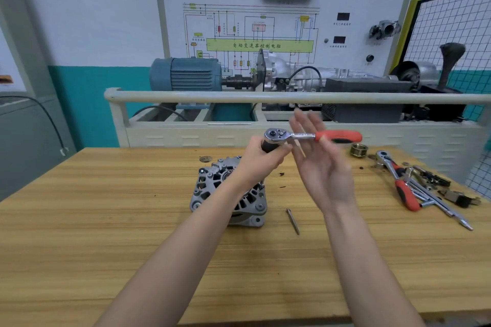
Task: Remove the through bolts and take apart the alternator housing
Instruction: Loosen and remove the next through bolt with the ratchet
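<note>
Though loose, one bolt point(292, 221), two ratchets point(313, 137) point(398, 180)

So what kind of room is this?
Probably a car-repair classroom: a wiring diagram board, a blue motor coupled to a gearbox, and an alternator on the workbench.

Views: one, head-worn, wide-angle. Position: above and behind the person's two forearms, which enter from the bottom edge. Direction: forward and down across the wooden bench point(106, 233), toward the trainer board point(287, 21) on the far wall. Range: close; the left hand point(261, 160), gripping the socket end of the ratchet point(313, 136), sits near frame centre, with the alternator point(228, 194) just below that grip. Distortion: straight edges bow toward the borders. Shared coverage: not applicable, single view.
</note>
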`<state>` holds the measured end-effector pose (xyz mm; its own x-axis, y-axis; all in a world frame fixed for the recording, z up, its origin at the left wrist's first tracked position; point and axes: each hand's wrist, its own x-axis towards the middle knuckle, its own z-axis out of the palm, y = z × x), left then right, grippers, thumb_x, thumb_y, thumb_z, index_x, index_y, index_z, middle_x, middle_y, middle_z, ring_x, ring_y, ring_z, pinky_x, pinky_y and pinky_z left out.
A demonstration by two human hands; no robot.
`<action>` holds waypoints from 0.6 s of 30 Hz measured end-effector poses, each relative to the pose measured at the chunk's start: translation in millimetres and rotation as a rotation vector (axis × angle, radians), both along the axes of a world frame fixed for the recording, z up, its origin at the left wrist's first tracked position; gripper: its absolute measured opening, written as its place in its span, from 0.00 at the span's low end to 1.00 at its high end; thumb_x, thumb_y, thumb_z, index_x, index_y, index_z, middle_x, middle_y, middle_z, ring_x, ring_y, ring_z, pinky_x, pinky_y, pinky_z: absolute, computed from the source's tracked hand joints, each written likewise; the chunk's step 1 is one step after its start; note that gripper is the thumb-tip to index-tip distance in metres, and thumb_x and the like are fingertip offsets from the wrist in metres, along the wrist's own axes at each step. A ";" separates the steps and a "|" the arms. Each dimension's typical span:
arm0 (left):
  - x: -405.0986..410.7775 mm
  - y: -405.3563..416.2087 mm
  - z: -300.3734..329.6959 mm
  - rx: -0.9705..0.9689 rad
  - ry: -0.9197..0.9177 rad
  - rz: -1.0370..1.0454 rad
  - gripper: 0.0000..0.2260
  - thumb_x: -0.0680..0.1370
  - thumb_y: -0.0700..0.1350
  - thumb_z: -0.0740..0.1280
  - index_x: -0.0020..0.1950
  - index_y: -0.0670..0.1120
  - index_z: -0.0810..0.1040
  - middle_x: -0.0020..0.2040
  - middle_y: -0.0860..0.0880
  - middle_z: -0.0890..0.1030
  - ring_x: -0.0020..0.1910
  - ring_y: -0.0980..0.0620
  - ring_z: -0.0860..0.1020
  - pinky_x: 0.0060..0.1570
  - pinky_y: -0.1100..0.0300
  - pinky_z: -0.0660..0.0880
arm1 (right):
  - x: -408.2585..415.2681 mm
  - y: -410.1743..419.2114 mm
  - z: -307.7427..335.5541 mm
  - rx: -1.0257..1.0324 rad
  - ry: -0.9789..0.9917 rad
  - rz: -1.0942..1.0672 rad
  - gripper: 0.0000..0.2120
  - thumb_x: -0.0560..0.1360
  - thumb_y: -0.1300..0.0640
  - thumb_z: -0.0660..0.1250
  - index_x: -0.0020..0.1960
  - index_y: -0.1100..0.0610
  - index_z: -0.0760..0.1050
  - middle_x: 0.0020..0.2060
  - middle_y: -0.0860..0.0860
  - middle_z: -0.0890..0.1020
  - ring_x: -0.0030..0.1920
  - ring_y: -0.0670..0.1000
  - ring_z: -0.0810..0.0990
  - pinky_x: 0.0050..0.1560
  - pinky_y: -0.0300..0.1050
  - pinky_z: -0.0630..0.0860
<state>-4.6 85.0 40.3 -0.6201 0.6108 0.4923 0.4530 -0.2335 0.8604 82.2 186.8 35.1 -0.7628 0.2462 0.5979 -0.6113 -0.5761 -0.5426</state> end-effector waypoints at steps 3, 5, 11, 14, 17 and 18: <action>-0.6 0.6 0.1 0.026 -0.010 0.052 0.16 0.78 0.34 0.62 0.32 0.45 0.67 0.23 0.56 0.66 0.22 0.58 0.63 0.25 0.65 0.62 | 0.1 -5.9 19.6 -0.151 -0.041 -0.043 0.12 0.77 0.55 0.60 0.55 0.60 0.74 0.50 0.55 0.84 0.59 0.54 0.80 0.63 0.47 0.75; -0.8 1.1 0.4 0.053 -0.031 0.093 0.16 0.77 0.32 0.62 0.32 0.45 0.66 0.23 0.56 0.67 0.22 0.58 0.64 0.25 0.65 0.62 | 3.6 -13.1 16.8 -0.149 -0.037 -0.106 0.10 0.77 0.56 0.59 0.51 0.61 0.75 0.45 0.55 0.85 0.54 0.54 0.82 0.60 0.47 0.77; 1.2 0.7 0.2 0.073 -0.055 0.127 0.17 0.77 0.34 0.63 0.31 0.47 0.68 0.23 0.57 0.69 0.23 0.60 0.65 0.25 0.67 0.63 | 18.2 -35.4 -27.9 0.161 0.131 -0.366 0.06 0.76 0.57 0.68 0.50 0.59 0.76 0.51 0.54 0.83 0.63 0.58 0.77 0.63 0.49 0.73; 4.2 -2.6 2.5 0.037 -0.045 0.114 0.14 0.77 0.35 0.64 0.33 0.45 0.70 0.24 0.54 0.69 0.23 0.59 0.65 0.25 0.67 0.63 | 16.0 -30.4 -16.1 0.102 0.097 -0.344 0.07 0.76 0.56 0.65 0.49 0.59 0.76 0.47 0.52 0.84 0.57 0.55 0.81 0.58 0.46 0.76; 0.3 -10.6 9.8 -0.032 0.012 0.057 0.11 0.76 0.34 0.66 0.33 0.39 0.71 0.25 0.46 0.70 0.25 0.52 0.67 0.29 0.61 0.66 | 3.2 -11.4 5.9 0.037 -0.027 -0.298 0.13 0.81 0.57 0.57 0.44 0.59 0.77 0.41 0.53 0.85 0.49 0.53 0.84 0.51 0.44 0.79; -2.4 -13.3 13.2 -0.055 0.027 0.023 0.11 0.75 0.35 0.67 0.33 0.39 0.72 0.26 0.45 0.71 0.25 0.50 0.68 0.30 0.59 0.68 | -3.2 -6.2 12.8 0.047 -0.066 -0.277 0.14 0.82 0.58 0.55 0.44 0.60 0.76 0.39 0.53 0.85 0.47 0.52 0.84 0.49 0.43 0.80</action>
<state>-7.0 71.8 53.5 -0.6217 0.6231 0.4746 0.4806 -0.1751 0.8593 79.0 180.6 47.9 -0.7078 0.4238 0.5652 -0.7046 -0.3654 -0.6084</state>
